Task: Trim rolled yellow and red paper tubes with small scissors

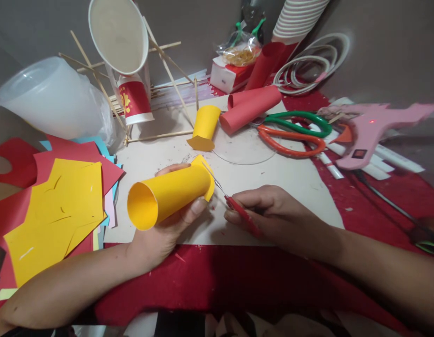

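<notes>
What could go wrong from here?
The left hand has its thumb near the metal end of the red-handled tool in the right hand; a slip might nick it. A tight grip could dent the held, hollow yellow paper tube. The pink glue gun shows a red light; if hot, it might burn someone reaching for the nearby green scissor handle.

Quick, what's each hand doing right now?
Left hand: closed around a yellow, rolled-paper tube.
Right hand: closed on a slim, red-handled tool with a thin metal tip.

Coiled white tubing beside stacked paper cups, a translucent plastic tub far left.
</notes>
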Demonstrator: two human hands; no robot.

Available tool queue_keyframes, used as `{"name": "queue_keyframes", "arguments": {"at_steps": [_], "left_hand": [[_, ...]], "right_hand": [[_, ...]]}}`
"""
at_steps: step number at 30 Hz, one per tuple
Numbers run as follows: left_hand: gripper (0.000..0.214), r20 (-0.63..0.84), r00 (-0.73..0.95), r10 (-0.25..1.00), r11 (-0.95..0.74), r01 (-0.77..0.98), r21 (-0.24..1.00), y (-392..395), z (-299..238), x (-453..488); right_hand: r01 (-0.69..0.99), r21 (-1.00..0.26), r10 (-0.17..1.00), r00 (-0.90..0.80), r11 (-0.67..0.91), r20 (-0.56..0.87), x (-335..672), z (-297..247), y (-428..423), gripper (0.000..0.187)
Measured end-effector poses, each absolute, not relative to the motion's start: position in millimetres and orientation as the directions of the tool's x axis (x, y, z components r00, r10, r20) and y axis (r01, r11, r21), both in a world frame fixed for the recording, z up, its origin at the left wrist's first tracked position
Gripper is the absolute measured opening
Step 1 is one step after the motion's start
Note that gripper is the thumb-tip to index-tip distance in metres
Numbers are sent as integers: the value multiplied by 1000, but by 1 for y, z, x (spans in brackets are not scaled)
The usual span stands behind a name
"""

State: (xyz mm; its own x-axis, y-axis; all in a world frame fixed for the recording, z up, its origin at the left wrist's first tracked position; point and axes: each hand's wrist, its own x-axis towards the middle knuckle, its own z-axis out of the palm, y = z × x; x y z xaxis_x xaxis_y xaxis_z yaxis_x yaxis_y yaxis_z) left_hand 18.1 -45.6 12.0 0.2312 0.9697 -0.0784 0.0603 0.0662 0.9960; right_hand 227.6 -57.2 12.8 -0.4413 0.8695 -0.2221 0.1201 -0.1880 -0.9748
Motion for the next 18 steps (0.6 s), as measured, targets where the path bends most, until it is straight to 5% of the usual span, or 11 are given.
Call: {"name": "queue_keyframes", "arguments": {"at_steps": [18], "left_hand": [[54,-7,299,954,-57,207,977,-38,32,24]], "right_hand": [[143,-963,853,-446,-230,-270,229,16,-57,59]]}}
